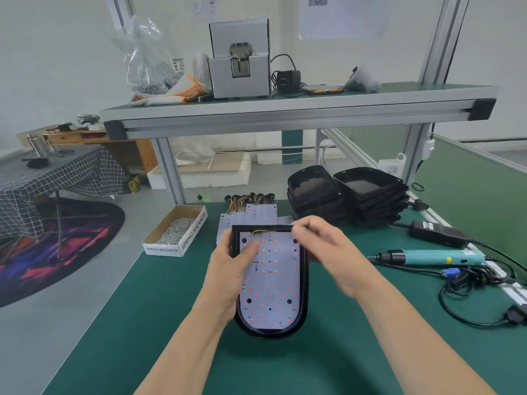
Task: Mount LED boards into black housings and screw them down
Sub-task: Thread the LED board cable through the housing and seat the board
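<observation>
A black housing (303,309) lies on the green mat in front of me with a white LED board (273,283) seated inside it. My left hand (228,269) grips the housing's left wall, its thumb pressing on the board near the top left. My right hand (322,246) holds the housing's upper right corner, its fingers curled over the top rim beside the board's yellow wires (261,232). More LED boards (258,213) with wires lie just behind the housing.
A box of screws (178,230) marked SPRING BALANCER sits at the left. Stacks of empty black housings (350,195) stand at the back right. A teal electric screwdriver (430,257), its power brick (436,232) and cables lie at the right. A shelf (285,112) spans overhead.
</observation>
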